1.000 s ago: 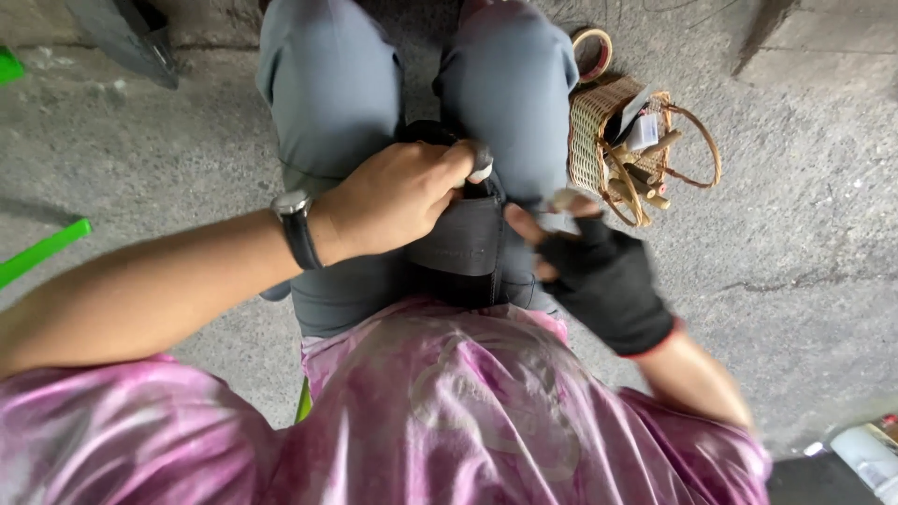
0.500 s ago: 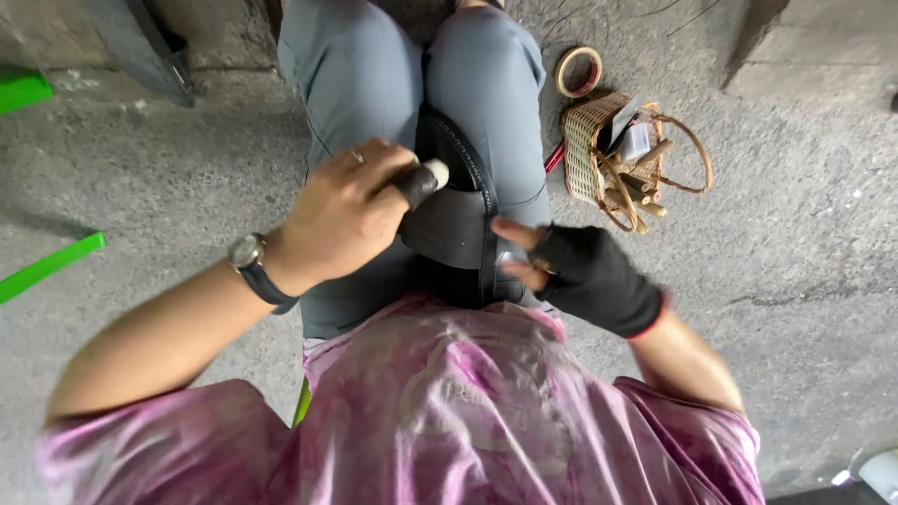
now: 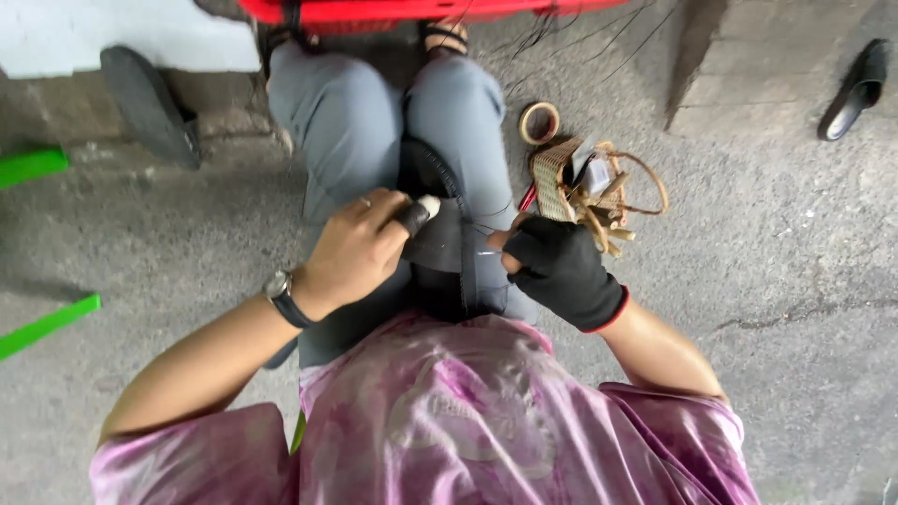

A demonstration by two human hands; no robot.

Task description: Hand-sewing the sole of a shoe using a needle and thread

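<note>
A person sits on the concrete ground [image 3: 776,281] with knees drawn together, and a black shoe [image 3: 440,234] lies in the lap, resting on the grey trousers [image 3: 346,112] between the two hands. The left hand [image 3: 360,252] is bare, with a ring on one finger and a dark wristwatch [image 3: 283,297] on the wrist; its fingers are curled tight around a tool with a pale tip [image 3: 423,208], which presses against the left edge of the shoe. The right hand [image 3: 557,266] wears a black fingerless glove with a red cuff, and its fingertips pinch a thin needle [image 3: 488,252] at the right side of the shoe (whether thread runs from it cannot be told). The hands stand apart, one on each side of the shoe, both closed on what they hold. Just to the right of the knees, on the ground, sits a small woven basket [image 3: 554,173] stuffed with odds and ends, and a roll of tape [image 3: 540,122] lies just beyond it. Farther right a black sandal [image 3: 853,89] lies by itself. On the left side are green strips [image 3: 47,325] and a dark rounded sole [image 3: 150,108] leaning by the wall; a red object [image 3: 421,9] spans the far edge
</note>
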